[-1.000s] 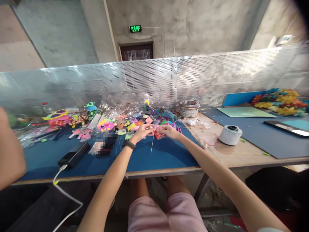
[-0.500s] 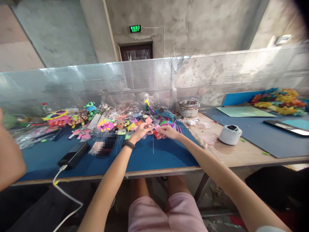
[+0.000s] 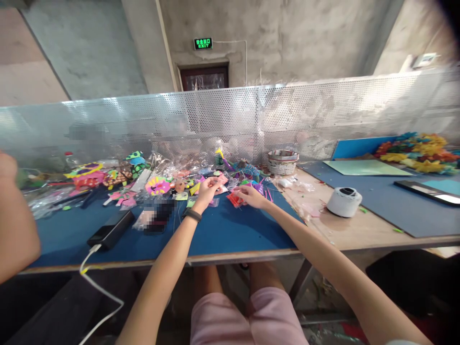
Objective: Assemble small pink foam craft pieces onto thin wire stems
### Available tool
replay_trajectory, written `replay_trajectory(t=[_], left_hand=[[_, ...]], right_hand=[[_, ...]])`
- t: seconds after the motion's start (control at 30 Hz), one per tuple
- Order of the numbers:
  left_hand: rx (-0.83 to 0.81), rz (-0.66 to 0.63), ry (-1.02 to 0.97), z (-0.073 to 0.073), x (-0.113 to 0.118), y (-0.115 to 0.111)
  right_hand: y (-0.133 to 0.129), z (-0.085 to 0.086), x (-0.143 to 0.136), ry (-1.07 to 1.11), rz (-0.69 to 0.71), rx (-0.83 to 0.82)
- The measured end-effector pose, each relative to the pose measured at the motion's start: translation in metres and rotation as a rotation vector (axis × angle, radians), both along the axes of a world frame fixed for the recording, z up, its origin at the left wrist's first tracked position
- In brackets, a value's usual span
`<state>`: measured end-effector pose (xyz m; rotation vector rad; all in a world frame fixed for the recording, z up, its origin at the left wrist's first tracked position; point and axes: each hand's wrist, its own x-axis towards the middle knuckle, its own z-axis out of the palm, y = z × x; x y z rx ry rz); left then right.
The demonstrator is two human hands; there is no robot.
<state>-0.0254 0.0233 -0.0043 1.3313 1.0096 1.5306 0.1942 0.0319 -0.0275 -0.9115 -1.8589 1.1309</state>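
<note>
Over the blue mat (image 3: 230,235), my left hand (image 3: 208,189) pinches a small pink felt piece (image 3: 222,179) between thumb and fingers. My right hand (image 3: 250,195) is a little to the right, its fingertips pressed together above a red packet (image 3: 235,199); what they hold, if anything, is too small to make out. A gap separates the two hands. Behind them lie a purple piece (image 3: 257,187) and a blue dotted felt piece (image 3: 246,168).
Colourful felt pieces and clear plastic bags crowd the left and back. A black power bank (image 3: 111,230) with a white cable lies front left. A woven basket (image 3: 282,163) and a white roll (image 3: 344,202) stand right. Another person's arm (image 3: 17,220) is at the left edge.
My hands have moved apart, the right one slightly down and the left one slightly left. The thread that hung between them no longer shows clearly.
</note>
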Motion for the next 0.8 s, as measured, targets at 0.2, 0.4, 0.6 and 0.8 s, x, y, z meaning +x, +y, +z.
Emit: replay_trajectory(t=[0.2,0.4,0.6,0.8], left_hand=[[0.029,0.053,-0.014,0.001,0.001,0.0],[0.055,0.088,-0.032,0.004,0.002,-0.002],[0.083,0.113,-0.064,0.003,0.002,0.0],[0.08,0.082,-0.071,0.005,0.003,-0.001]], right_hand=[[-0.003,0.0,0.0,-0.064,0.041,0.114],[-0.005,0.002,0.003,-0.252,-0.009,0.5],[-0.008,0.009,0.002,-0.251,-0.231,0.735],[-0.015,0.016,0.002,-0.37,-0.389,0.999]])
